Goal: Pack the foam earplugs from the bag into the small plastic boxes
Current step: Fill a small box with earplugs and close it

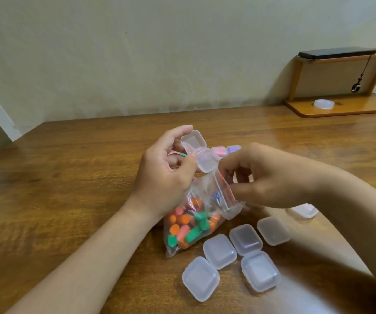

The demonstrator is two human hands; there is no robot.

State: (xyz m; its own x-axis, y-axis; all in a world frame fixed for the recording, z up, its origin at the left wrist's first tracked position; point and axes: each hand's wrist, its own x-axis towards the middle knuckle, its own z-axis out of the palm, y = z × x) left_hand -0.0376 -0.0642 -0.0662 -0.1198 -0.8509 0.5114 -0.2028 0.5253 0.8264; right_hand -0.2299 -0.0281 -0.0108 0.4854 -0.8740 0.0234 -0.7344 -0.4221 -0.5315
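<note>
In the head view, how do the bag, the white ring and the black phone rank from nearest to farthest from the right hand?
1. bag: pinched by the right hand, just to its left.
2. white ring: far right, on the base of the shelf.
3. black phone: on the top board, above the ring.

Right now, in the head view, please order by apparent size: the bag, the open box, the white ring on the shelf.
1. bag: largest.
2. open box, in the left hand.
3. white ring: smallest, but far from the camera, so its true size is unsure.
</note>
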